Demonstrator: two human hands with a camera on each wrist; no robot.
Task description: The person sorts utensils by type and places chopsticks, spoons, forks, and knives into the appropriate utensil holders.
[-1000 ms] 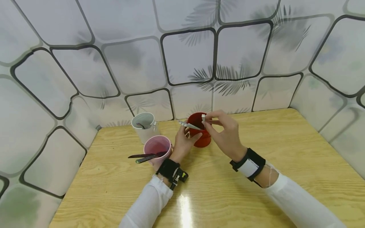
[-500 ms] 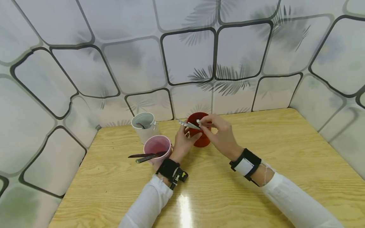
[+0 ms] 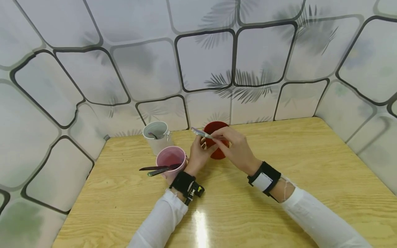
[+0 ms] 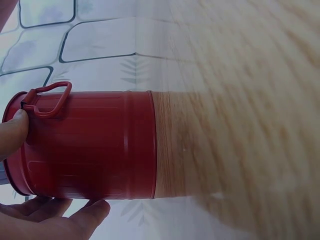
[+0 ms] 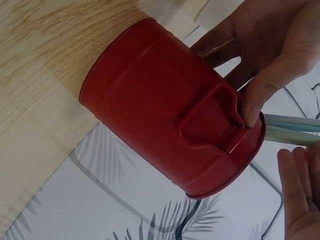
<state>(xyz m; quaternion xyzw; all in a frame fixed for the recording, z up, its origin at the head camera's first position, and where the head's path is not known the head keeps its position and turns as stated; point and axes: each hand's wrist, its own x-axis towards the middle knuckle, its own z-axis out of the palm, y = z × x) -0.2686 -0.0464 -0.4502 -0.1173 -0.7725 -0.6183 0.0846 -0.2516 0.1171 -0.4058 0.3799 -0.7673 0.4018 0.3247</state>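
A small red metal bucket (image 3: 218, 154) with a wire-like side handle stands on the table. My left hand (image 3: 198, 156) grips it, the thumb near the handle and the other fingers round the far side, as the left wrist view shows. Several slim pale utensil handles (image 5: 290, 125) jut from its mouth, leaning left in the head view. My right hand (image 3: 237, 148) is over the rim, thumb and forefinger pinching one pale-handled utensil near its end; the fingers mostly cover it. The utensils' lower ends are hidden inside the bucket.
Left of my left hand stands a pink bucket (image 3: 170, 155) with dark-handled utensils (image 3: 158, 170) leaning out. Behind it is a white bucket (image 3: 156, 144) with a utensil inside. A patterned wall (image 3: 204, 62) borders the back of the wooden table (image 3: 294, 155).
My right hand has moved left and slightly down, bringing the pinched utensil from the bucket's right side to the other handles. My left hand and the red bucket stay in place.
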